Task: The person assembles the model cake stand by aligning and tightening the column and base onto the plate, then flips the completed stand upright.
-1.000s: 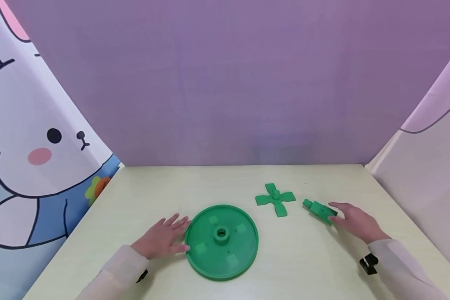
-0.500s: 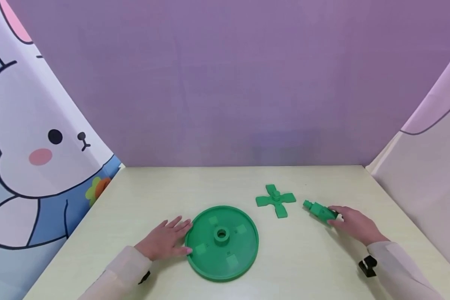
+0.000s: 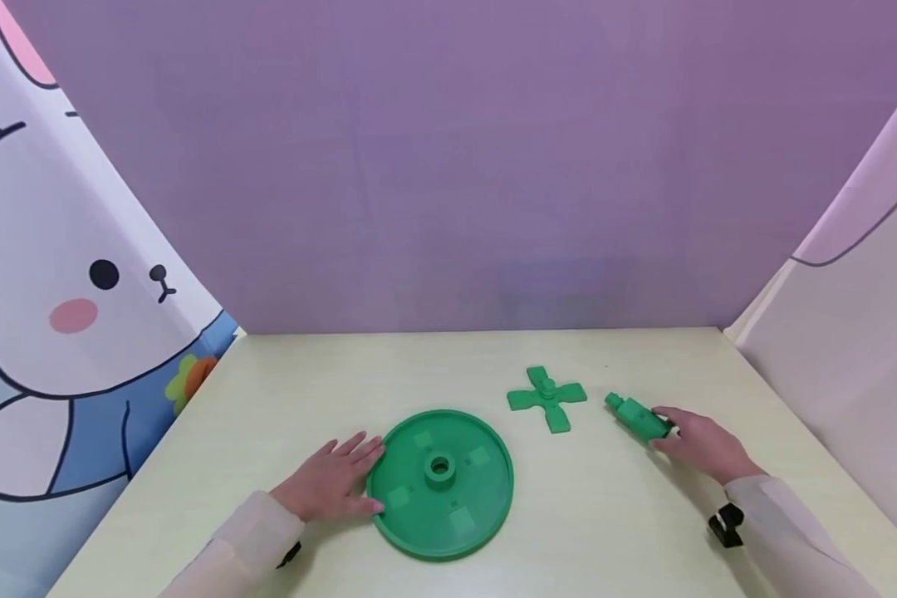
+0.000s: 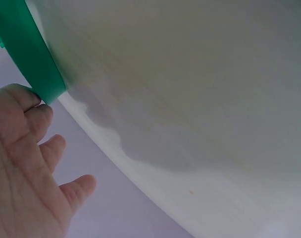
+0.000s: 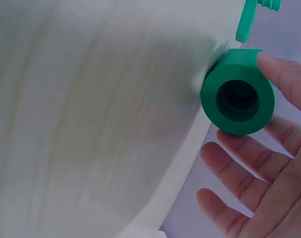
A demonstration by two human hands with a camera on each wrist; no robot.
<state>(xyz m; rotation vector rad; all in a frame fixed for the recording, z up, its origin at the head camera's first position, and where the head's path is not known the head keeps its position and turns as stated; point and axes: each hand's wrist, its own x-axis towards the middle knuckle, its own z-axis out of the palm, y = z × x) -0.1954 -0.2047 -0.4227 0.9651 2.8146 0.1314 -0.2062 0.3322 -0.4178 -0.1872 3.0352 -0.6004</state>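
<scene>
Head view: right grip [image 3: 706, 446] pinches the green piece [image 3: 639, 419], long axis diagonal, tip [image 3: 613, 400] far-left; left grip [image 3: 330, 482] spread.

Both hands [image 3: 327, 483] [image 3: 706, 448] well apart

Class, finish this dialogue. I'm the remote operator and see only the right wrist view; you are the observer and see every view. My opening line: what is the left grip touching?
Observer: The left grip touches the rim of a round green plate.
Operator: My view shows the hollow end of the green tube. What is its other end like?
Observer: It narrows to a small tip.
Operator: Going left to right, what lies between the plate and the tube?
Observer: A flat green cross, with four arms around a central knob.
</scene>
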